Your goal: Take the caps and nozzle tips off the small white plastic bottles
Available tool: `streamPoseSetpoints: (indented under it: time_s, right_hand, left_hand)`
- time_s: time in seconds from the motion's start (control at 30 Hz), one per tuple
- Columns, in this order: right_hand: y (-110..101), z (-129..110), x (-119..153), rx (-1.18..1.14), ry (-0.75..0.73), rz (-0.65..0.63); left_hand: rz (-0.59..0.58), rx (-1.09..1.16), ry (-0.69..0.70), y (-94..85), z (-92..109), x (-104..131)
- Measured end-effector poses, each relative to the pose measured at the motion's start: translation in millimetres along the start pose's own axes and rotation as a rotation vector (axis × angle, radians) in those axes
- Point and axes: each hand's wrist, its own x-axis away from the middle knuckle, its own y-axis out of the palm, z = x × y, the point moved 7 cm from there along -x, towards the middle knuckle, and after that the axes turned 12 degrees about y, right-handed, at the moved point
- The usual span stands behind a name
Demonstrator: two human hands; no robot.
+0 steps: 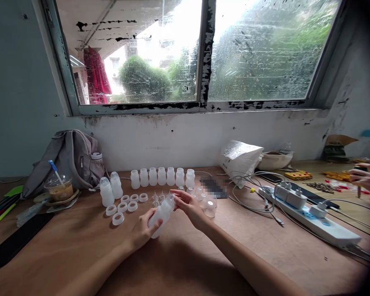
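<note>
Clasping one bottle (pixel 164 212) in left hand (pixel 144 227), right hand (pixel 189 205) pinching its top (pixel 170 201), seven rings (pixel 118 223)

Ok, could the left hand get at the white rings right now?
Probably not as it stands: the left hand is wrapped around a bottle. Otherwise the way looks free, with bare tabletop between hand and rings.

The 1 view looks from the person's head, forward and down over the table (pixel 77 242), near the hands (pixel 191 206) below centre, wide enough to include the wall (pixel 191 137) and window (pixel 265 61) beyond.
</note>
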Motion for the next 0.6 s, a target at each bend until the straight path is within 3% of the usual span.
streamPoseSetpoints:
  time_s: [0.1,0.37,0.6]
  right_hand:
    - [6.2,-4.4,3.3,0.068,-0.013,-0.016]
    - [29.2,-2.9,18.3,0.201,-0.018,-0.184]
    - [33.1,7.4,20.2,0.360,-0.104,-0.163]
  left_hand:
    - [-0.081,-0.012,0.004,6.3,-4.5,2.9]
    - [-0.100,0.103,-0.001,7.3,-13.9,3.1]
    - [-0.100,0.222,0.011,15.4,-26.7,-1.2]
